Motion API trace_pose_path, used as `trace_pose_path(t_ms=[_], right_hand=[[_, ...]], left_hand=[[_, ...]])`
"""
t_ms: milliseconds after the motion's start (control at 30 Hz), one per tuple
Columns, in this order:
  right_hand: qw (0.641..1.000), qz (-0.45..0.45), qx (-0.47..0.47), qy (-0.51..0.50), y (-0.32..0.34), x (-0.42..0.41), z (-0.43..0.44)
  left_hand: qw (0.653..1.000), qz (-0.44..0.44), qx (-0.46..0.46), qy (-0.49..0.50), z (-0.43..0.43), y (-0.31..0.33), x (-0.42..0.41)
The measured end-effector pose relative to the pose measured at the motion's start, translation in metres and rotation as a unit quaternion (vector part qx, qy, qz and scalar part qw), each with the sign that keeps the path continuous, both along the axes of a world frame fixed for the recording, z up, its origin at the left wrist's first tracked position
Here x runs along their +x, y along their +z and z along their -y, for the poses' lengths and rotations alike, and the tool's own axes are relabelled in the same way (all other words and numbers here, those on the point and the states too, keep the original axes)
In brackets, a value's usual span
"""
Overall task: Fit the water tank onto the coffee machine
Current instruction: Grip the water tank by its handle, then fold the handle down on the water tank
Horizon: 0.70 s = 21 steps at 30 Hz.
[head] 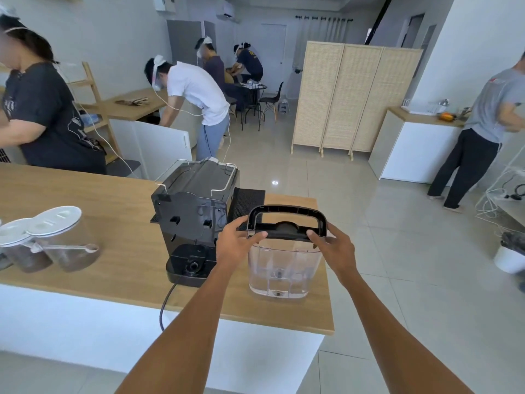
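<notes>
Clear boxy water tank [282,268] (black-lidded) gripped by left hand [237,243] and right hand [336,247]

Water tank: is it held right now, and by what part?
Yes. Both hands grip the water tank at its black top rim: left hand on the left end, right hand on the right end. The raised handle is untouched.

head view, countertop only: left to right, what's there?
Lidded jars with a scoop → coffee machine → left hand → water tank → right hand.
</notes>
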State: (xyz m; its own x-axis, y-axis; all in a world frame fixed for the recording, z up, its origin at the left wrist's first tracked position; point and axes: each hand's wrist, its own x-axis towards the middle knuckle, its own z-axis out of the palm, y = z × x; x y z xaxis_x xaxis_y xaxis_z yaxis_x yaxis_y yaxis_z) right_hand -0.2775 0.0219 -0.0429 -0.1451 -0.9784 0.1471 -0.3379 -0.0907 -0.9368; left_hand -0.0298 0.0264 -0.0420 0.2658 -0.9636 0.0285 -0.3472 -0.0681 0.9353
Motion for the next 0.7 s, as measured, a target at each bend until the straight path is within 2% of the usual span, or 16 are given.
trace_pose_path(t_ms=[133, 300, 467, 600, 700], right_hand=[[1.000, 0.007, -0.009, -0.017, 0.004, -0.001, -0.001], [0.994, 0.009, -0.015, -0.104, 0.009, 0.002, 0.007], [0.991, -0.030, -0.028, -0.129, 0.014, 0.011, 0.012], [0.992, 0.000, -0.012, -0.129, 0.015, 0.013, 0.011], [0.996, 0.029, 0.009, -0.088, 0.014, 0.016, 0.009]], left_hand=[[1.000, 0.003, -0.015, 0.022, -0.002, 0.001, -0.004], [0.999, 0.007, -0.041, 0.031, -0.004, -0.001, -0.005], [0.999, 0.012, -0.027, 0.030, 0.001, -0.003, -0.002], [0.999, 0.000, -0.005, 0.049, 0.008, 0.004, -0.003], [0.998, 0.014, 0.015, 0.051, 0.013, 0.010, -0.006]])
